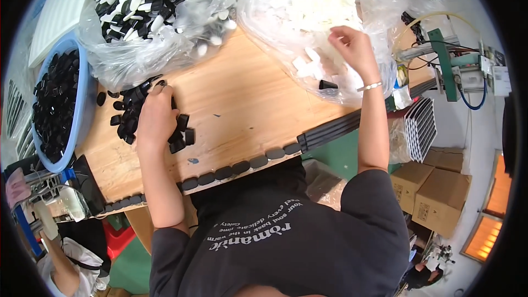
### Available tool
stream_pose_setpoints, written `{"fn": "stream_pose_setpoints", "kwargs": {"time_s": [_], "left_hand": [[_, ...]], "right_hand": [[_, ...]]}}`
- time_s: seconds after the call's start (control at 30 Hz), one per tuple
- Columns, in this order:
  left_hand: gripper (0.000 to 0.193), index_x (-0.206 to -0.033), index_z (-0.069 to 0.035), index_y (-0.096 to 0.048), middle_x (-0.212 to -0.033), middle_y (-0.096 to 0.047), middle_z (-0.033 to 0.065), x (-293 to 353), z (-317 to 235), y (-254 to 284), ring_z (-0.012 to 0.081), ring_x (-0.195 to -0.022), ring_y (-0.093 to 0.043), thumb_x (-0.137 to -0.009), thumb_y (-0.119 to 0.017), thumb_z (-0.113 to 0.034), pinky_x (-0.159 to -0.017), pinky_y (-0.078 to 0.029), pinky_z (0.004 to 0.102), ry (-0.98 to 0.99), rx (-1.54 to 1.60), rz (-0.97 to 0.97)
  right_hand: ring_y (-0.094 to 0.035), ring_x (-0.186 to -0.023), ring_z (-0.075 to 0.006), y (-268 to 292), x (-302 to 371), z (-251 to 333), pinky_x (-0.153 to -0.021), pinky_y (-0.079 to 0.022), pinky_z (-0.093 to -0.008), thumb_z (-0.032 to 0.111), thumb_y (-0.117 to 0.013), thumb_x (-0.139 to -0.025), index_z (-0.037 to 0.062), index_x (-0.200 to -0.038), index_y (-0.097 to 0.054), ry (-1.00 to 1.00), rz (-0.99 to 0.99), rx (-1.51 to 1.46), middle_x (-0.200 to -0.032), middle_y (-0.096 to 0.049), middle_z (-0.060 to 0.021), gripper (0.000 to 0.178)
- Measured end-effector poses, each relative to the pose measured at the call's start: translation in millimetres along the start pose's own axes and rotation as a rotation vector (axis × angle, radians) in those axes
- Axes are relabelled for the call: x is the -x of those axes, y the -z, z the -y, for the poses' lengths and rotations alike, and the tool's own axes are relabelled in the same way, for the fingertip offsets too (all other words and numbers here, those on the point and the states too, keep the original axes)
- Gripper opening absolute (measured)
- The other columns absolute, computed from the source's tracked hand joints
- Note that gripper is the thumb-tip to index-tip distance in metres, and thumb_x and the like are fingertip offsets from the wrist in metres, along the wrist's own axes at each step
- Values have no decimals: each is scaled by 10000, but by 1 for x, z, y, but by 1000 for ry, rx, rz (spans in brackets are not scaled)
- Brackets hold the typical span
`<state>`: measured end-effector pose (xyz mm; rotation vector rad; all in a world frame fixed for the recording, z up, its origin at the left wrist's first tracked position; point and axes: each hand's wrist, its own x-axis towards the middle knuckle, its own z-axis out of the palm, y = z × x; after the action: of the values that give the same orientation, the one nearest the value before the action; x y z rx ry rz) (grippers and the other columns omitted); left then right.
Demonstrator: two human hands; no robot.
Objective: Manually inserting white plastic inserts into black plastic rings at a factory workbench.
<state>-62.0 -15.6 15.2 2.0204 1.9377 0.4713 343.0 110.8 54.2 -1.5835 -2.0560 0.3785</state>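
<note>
On the left of the wooden table, my left hand [157, 115] reaches into a loose pile of small black plastic caps [129, 111]. Its fingers are curled down around a black cap at the far side of the pile. My right hand [355, 49] is over an open clear plastic bag [344, 96] at the right. Thumb and fingers bend toward each other beside the white plastic pieces [322, 3]; anything between them is too small to make out. A single black cap [328, 84] lies in that bag near my wrist.
A second clear bag [126, 63] holds mixed black and white pieces [157, 0]. Far left stands a blue basin [82, 99] of black caps. Dark pads [240, 167] line the table's front edge. A green-framed device [444, 66] and cardboard boxes [443, 195] are at right; another person's arm [63, 267] shows lower left.
</note>
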Motion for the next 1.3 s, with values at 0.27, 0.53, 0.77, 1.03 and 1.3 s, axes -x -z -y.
{"fn": "stream_pose_setpoints", "kwargs": {"time_s": [0.27,0.53,0.77,1.03,1.3], "left_hand": [[344,-893,5,-564,-856,-637,182,-17,-1,-4,375,-850,-618,-627,-780,-29,-719,-487,419,-79,144,-38],[321,-882,-4,-559,-837,-630,147,-16,-9,-10,345,-812,-611,-649,-776,-50,-707,-479,385,-110,163,-69],[255,-856,-10,-555,-867,-597,120,-19,-15,-9,323,-883,-584,-666,-723,11,-749,-469,356,-260,232,-152],[276,-935,-5,-589,-862,-614,104,-22,-17,-16,224,-759,-601,-691,-714,31,-656,-475,302,-214,499,-162],[306,-981,-5,-639,-938,-627,156,-23,-16,-24,356,-863,-615,-708,-751,-87,-732,-497,387,-245,388,-122]], "right_hand": [[-629,-674,-262,-44,21,7,-659,-507,-333,89,-691,-748,10,-901,-681,1,112,275,-829,-665,-140,173],[-622,-668,-257,-41,27,5,-626,-496,-335,52,-684,-766,-14,-815,-604,84,140,258,-746,-619,-155,114],[-585,-624,-104,-43,13,82,-583,-486,-234,25,-652,-852,-5,-888,-609,111,-163,-392,-743,-628,-37,64],[-491,-676,-55,-109,-5,149,-589,-411,-191,-2,-664,-825,26,-976,-655,414,132,-556,-843,-579,-2,154],[-514,-616,-112,-130,12,139,-573,-446,-226,6,-678,-776,41,-915,-676,342,195,-638,-796,-593,-42,143]]}}
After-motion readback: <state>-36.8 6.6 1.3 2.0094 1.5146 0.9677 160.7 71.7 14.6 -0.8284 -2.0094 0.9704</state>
